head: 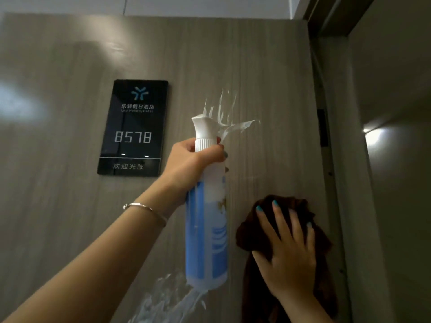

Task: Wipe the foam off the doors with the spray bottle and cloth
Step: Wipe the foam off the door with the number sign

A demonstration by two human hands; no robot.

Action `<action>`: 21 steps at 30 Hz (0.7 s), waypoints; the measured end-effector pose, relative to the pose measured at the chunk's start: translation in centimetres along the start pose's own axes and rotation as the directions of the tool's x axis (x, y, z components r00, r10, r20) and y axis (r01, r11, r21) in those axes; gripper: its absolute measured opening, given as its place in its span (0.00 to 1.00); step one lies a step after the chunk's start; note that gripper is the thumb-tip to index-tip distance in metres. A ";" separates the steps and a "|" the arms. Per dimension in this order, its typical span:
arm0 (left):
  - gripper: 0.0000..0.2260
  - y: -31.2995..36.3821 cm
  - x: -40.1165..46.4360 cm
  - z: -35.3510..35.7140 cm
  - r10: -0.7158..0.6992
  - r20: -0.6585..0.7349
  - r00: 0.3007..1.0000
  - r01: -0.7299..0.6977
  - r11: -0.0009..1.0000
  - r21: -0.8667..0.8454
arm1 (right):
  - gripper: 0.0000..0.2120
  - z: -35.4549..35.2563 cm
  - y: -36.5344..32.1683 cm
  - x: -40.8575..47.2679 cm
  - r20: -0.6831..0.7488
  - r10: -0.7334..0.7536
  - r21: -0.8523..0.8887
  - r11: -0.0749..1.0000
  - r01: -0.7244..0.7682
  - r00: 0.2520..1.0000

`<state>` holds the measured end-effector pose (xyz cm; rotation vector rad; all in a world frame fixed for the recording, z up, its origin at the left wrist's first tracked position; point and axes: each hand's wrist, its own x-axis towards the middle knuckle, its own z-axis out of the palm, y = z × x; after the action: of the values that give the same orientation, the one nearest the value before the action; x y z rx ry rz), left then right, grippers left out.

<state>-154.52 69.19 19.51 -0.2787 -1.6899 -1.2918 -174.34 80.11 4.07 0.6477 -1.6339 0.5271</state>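
Observation:
My left hand grips the neck of a blue-and-white spray bottle, held upright close to the grey wood-grain panel. The bottle's white nozzle points at the panel. White foam streaks fan out just above and right of the nozzle. A second foam patch smears the panel below the bottle. My right hand presses a dark brown cloth flat against the panel, fingers spread straight over it. The cloth's lower part hangs down beneath my palm.
A black room-number plaque reading 8578 is fixed to the panel left of the bottle. A dark door frame runs down the right, with an open doorway beyond it. A bracelet sits on my left wrist.

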 end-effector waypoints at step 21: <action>0.09 3.3 2.9 -1.2 -0.022 -0.094 0.995 0.032 0.994 0.103 | 0.30 0.2 -1.0 0.4 0.067 0.035 -0.010 0.999 -0.035 0.997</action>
<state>-153.14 68.53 23.83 -0.1327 -1.6809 -1.2127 -173.86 79.24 4.39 0.6369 -1.7125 0.5276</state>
